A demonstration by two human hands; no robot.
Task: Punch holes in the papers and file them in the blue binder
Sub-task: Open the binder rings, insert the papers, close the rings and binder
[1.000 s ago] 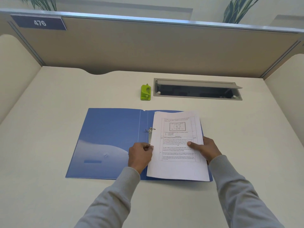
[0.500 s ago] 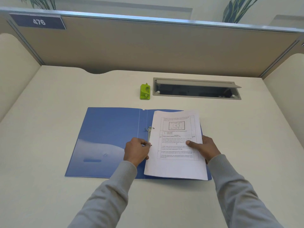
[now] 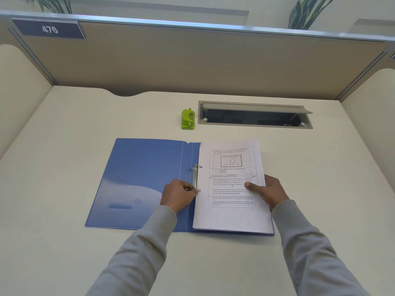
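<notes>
Both hands worked over the open blue binder lying flat on the tabletop. Left hand sat curled at the near end of the metal ring mechanism, fingertips pinched at or around the lower ring; whether it gripped the ring itself or only the paper's edge could not be told. Right hand clamped the right margin of the stack of printed papers, thumb on top, fingers underneath and hidden. Papers lay on the binder's right-hand cover, long axis running away from the person, parallel to the spine, left edge just beside the rings. Upper ring looked closed and clear of the sheet; holes along the left edge not discernible. Judged step: seating the papers on the rings. Key relation: the rings lay immediately left of the paper's left edge, so the sheets would need a short leftward travel, with the left hand nearer the rings and the right steering. Green hole punch stood apart at the back, beside the open cable tray.
</notes>
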